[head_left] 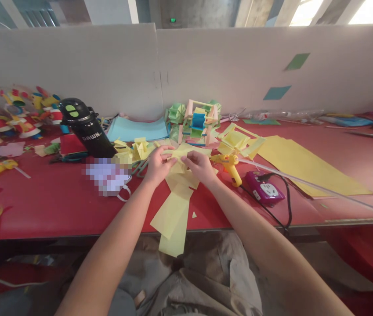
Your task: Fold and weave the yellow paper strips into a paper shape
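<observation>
My left hand [157, 165] and my right hand [199, 165] meet over the red table [54, 206], both pinching a small piece of yellow paper [180, 157] that is partly folded between the fingers. Under my hands lie several yellow paper strips [175, 210] that reach past the table's front edge. Folded yellow paper shapes [133, 148] sit just left of my left hand. A yellow glue gun [229, 166] rests right of my right hand.
A black bottle [85, 127] stands left of centre, a paper ferris-wheel model [197, 123] behind my hands. A purple power socket [265, 189] with a black cord lies at right, beside large yellow sheets [301, 164]. Colourful paper figures [11, 116] crowd the far left. A grey partition stands behind.
</observation>
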The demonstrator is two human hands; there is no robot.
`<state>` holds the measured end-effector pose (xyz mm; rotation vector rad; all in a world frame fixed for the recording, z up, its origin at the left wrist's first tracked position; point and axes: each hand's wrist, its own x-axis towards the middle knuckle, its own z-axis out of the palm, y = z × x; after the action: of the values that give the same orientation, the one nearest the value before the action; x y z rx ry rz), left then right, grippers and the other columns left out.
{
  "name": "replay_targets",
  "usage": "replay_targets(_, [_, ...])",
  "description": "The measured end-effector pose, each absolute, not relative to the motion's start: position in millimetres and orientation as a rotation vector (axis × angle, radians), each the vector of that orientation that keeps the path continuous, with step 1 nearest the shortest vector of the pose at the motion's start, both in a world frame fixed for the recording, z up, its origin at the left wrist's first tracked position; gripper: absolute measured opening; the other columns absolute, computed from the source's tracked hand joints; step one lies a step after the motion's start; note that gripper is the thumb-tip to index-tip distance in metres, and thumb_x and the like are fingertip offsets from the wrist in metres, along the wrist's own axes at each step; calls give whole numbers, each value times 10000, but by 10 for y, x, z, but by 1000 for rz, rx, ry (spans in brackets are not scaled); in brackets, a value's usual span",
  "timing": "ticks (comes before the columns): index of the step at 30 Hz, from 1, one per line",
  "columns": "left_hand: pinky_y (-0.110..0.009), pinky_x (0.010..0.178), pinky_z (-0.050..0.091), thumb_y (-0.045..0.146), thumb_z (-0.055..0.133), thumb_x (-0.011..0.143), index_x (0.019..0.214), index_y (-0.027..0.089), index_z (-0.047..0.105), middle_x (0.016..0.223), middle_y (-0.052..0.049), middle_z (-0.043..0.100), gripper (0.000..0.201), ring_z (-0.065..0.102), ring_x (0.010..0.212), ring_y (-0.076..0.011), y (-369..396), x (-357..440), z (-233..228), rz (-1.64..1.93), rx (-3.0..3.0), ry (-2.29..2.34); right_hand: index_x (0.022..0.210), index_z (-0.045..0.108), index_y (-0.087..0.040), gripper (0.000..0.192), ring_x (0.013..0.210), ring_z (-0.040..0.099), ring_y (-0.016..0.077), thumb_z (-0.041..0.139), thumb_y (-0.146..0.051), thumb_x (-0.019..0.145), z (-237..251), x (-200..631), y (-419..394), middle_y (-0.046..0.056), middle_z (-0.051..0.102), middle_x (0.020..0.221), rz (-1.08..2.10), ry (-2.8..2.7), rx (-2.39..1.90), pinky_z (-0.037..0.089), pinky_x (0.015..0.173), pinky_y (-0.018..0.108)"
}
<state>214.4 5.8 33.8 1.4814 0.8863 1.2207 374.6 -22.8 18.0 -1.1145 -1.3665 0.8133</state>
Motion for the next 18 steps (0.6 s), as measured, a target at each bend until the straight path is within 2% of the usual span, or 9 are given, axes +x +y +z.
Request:
replay_targets(4, [-221, 578, 444, 272, 805, 628, 1107, 208, 586, 752, 3, 651, 530, 599, 631, -123, 43, 2158, 339, 1219, 1465, 932, 676, 519, -189, 451, 572, 469, 114, 710, -596, 715, 174, 3760, -218, -19, 499, 618, 738, -1365, -1130, 377, 535, 261])
replay_targets(10, [-257, 610, 472, 399, 832, 609, 977, 159, 634, 815, -55, 706, 482, 643, 689, -164, 73, 2139, 306, 1129, 1414, 956, 719, 543, -188, 418, 599, 471, 123, 701, -575, 724, 156, 3761, -211, -9, 515, 650, 738, -1389, -1103, 385, 570, 270])
replay_targets(15, [-267, 648, 486, 401, 851, 580, 918, 138, 669, 772, -49, 700, 464, 647, 700, -169, 114, 2124, 281, 1169, 1448, 996, 700, 508, -192, 438, 580, 416, 109, 688, -589, 732, 166, 3745, -226, -24, 457, 630, 789, -1408, -1111, 337, 541, 257])
replay_targets(18, [-266, 653, 485, 393, 850, 585, 911, 137, 679, 750, -41, 696, 448, 646, 707, -171, 125, 2122, 279, 1195, 1483, 1016, 648, 432, -205, 487, 559, 353, 93, 727, -589, 696, 184, 3735, -243, -47, 377, 599, 810, -1419, -1118, 278, 510, 245])
